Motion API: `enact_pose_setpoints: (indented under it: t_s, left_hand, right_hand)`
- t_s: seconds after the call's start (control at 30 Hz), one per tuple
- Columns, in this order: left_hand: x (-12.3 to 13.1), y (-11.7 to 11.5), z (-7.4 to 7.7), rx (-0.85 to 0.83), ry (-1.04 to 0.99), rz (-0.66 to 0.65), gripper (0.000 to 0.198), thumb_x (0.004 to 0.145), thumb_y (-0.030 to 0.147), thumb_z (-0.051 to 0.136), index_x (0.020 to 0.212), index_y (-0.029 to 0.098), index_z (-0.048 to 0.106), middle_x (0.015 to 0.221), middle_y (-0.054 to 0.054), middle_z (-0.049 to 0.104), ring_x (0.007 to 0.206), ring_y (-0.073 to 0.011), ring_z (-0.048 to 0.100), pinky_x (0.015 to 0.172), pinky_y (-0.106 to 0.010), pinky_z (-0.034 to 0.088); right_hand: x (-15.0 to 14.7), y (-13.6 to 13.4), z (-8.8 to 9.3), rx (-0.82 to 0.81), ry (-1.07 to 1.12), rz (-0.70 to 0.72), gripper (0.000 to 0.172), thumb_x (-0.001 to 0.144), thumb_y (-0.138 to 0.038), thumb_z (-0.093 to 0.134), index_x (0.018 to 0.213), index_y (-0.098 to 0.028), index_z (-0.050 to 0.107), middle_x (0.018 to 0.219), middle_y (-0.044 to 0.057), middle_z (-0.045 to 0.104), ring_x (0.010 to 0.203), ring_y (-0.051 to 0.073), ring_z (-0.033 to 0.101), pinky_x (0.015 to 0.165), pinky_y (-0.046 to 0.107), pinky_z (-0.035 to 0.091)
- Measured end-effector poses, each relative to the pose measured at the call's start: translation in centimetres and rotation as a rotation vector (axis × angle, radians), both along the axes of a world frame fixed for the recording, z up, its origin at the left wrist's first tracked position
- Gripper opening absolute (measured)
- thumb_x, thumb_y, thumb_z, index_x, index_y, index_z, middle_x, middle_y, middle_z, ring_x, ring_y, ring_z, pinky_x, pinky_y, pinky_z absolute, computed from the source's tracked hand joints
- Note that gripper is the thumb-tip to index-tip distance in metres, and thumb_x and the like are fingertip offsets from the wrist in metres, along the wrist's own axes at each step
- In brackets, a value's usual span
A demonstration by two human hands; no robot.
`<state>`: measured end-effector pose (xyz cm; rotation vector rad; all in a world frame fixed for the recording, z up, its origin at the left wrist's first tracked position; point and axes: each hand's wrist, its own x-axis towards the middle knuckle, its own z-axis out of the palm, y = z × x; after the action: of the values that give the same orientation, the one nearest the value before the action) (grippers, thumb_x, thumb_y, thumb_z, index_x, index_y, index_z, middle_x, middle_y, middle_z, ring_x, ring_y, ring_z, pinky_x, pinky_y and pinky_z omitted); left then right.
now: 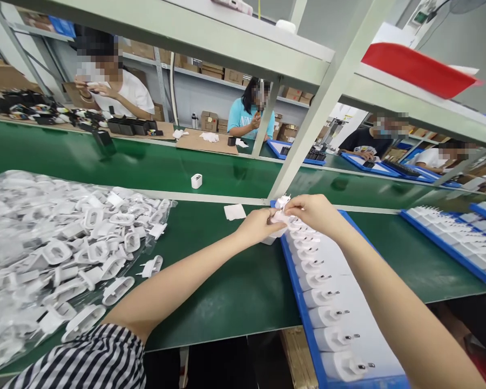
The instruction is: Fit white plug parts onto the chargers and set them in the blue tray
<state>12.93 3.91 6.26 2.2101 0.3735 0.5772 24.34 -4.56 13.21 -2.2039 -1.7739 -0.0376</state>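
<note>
Head view: a white plug part point(279, 218) is being pinched from both sides, just above the far corner of the blue tray point(298, 302). The left hand point(259, 227) is being closed on the part's left side, grip narrow, fingertips on the part. The right hand point(314, 213) is being closed on its right side from above, grip also narrow, thumb and forefinger on the part. Whether one piece or two joined pieces are being held cannot be told, as the fingers are covering the seam. The tray is being carried by the green tabletop point(227, 292), with its near end sticking out over the tabletop's edge. A row of white adapters point(328, 316) is being held along the tray's left side, pins pointing right, and the row is running up to just under the hands. A pile of bagged white plug parts point(65, 254) is being carried on the tabletop well to the left. One loose part point(152, 266) is lying just beside the pile. A white paper square point(235, 212) is lying near the left hand, on its far side. A white charger cube point(196, 181) is being carried alone on the green belt point(146, 162) behind. A second blue tray point(449, 246) of white parts is sitting well apart on the right. Co-workers point(249, 116) are being seen seated across the belt, handling small items at their own stations.
</note>
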Motion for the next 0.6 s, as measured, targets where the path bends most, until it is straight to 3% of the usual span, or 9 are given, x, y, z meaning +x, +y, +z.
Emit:
enact_pose_setpoints:
  t_s: [0.1,0.17,0.23,0.33,0.43,0.6]
  left_hand:
    - [-3.1,-0.8,-1.4,-0.001,0.152,0.010,0.023,0.068,0.034,0.052,0.083,0.017,0.057,0.068,0.002,0.057,0.061,-0.0129,0.051,0.055,-0.020,0.036]
    - [-5.1,-1.2,-3.1,-0.022,0.216,0.023,0.022,0.066,0.032,0.054,0.083,0.018,0.058,0.072,0.002,0.059,0.063,-0.0132,0.052,0.056,-0.020,0.035]
    - [-6.7,-1.5,-4.6,-0.062,0.260,0.026,0.024,0.067,0.029,0.053,0.088,0.018,0.057,0.078,0.002,0.060,0.067,-0.0137,0.053,0.058,-0.020,0.036]
    - [-8.2,-1.4,-5.7,-0.073,0.316,-0.033,0.026,0.070,0.024,0.050,0.095,0.019,0.055,0.085,0.001,0.060,0.073,-0.0145,0.053,0.062,-0.020,0.036]
    - [-8.4,-0.9,-4.9,0.038,0.415,-0.069,0.021,0.069,0.022,0.050,0.088,0.018,0.059,0.083,-0.001,0.060,0.074,-0.0166,0.054,0.062,-0.021,0.037]
    - [-6.8,-0.6,-1.8,0.272,0.715,-0.012,0.017,0.056,0.024,0.063,0.071,0.016,0.062,0.068,-0.004,0.059,0.066,-0.0193,0.055,0.055,-0.022,0.038]
  right_hand:
    - [-2.7,0.0,-2.1,-0.124,0.101,0.053,0.013,0.066,-0.013,0.052,0.059,-0.021,0.060,0.063,-0.004,0.060,0.062,0.014,0.055,0.060,0.021,0.039]
    - [-4.2,0.0,-3.9,-0.274,0.144,0.061,0.007,0.063,-0.016,0.057,0.066,-0.020,0.061,0.061,-0.003,0.059,0.060,0.014,0.055,0.055,0.021,0.038]
    - [-5.5,0.1,-5.4,-0.438,0.124,0.071,0.013,0.058,-0.018,0.063,0.071,-0.019,0.062,0.058,-0.002,0.058,0.058,0.015,0.055,0.050,0.021,0.037]
    - [-7.2,0.3,-6.8,-0.574,0.094,0.105,0.010,0.057,-0.016,0.063,0.067,-0.017,0.062,0.048,-0.001,0.053,0.051,0.016,0.053,0.044,0.021,0.034]
    - [-8.1,0.5,-7.3,-0.582,0.120,0.094,0.005,0.062,-0.014,0.059,0.058,-0.016,0.060,0.041,-0.002,0.049,0.044,0.013,0.052,0.041,0.020,0.033]
    - [-8.9,0.8,-7.2,-0.586,0.097,0.035,0.009,0.058,-0.013,0.062,0.051,-0.016,0.056,0.041,-0.001,0.049,0.047,0.016,0.053,0.044,0.022,0.036]
